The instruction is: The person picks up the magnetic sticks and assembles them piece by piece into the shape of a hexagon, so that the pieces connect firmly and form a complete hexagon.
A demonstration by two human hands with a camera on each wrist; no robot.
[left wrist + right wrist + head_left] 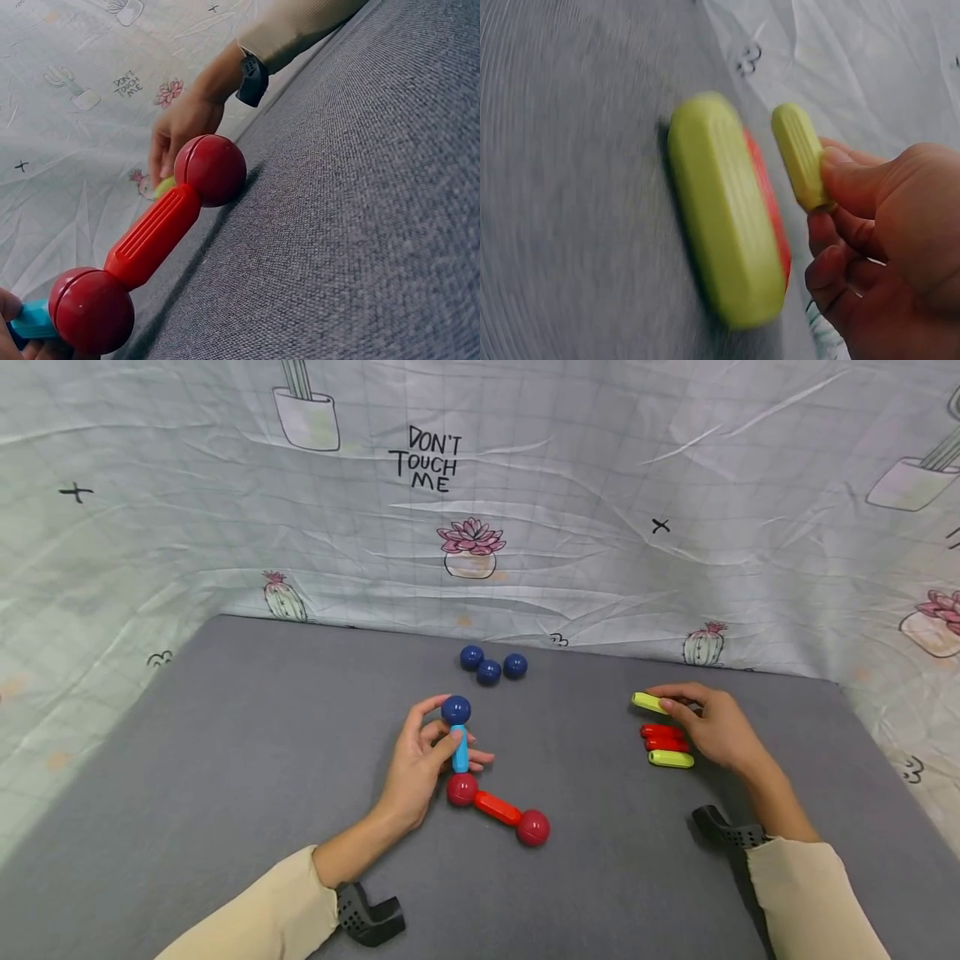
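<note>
1. Left hand (412, 768) grips light-blue faceted rod (461, 762), joined between glossy navy ball (456, 710) and glossy red ball (462, 790).
2. Right hand (711, 727) pinches yellow-green grooved rod (645, 701) near two red rods (667, 744).
3. Grey woven cloth (300, 735) beneath.

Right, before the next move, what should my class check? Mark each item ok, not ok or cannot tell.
1. Left grip holding the light-blue rod: ok.
2. Right grip pinching a yellow rod: ok.
3. Red rod between two red balls: ok.
4. Held yellow rod attached to a ball: not ok, it is apart from them.
5. Three loose dark-blue balls on the grey table: ok.
6. Joints firm: cannot tell.
</note>
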